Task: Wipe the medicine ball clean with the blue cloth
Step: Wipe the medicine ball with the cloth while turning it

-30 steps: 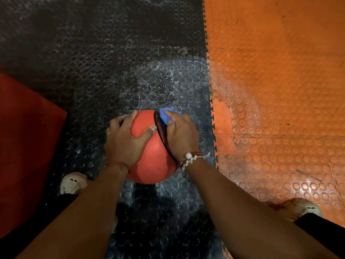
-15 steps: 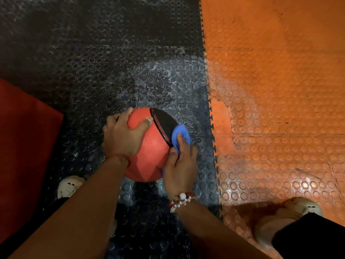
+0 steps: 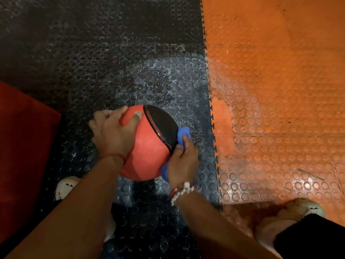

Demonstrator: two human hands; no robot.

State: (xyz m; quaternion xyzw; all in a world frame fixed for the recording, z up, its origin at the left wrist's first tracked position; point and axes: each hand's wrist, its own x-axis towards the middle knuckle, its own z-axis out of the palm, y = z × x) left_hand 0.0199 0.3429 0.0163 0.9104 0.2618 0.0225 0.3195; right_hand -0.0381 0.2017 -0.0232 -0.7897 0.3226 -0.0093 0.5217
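Pressure counts: left grip (image 3: 112, 135) clasps the medicine ball (image 3: 149, 150) steady; right grip (image 3: 182, 161), clamped on the blue cloth (image 3: 183, 132), should sweep overlapping strokes.

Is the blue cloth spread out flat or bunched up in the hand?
Bunched up. The right hand grips the cloth against the ball; only crumpled blue folds show above the fingers and below the palm.

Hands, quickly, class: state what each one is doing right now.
Left hand: closed, gripping the medicine ball on its upper left side.
Right hand: closed on the blue cloth, pressing it against the ball's right side.
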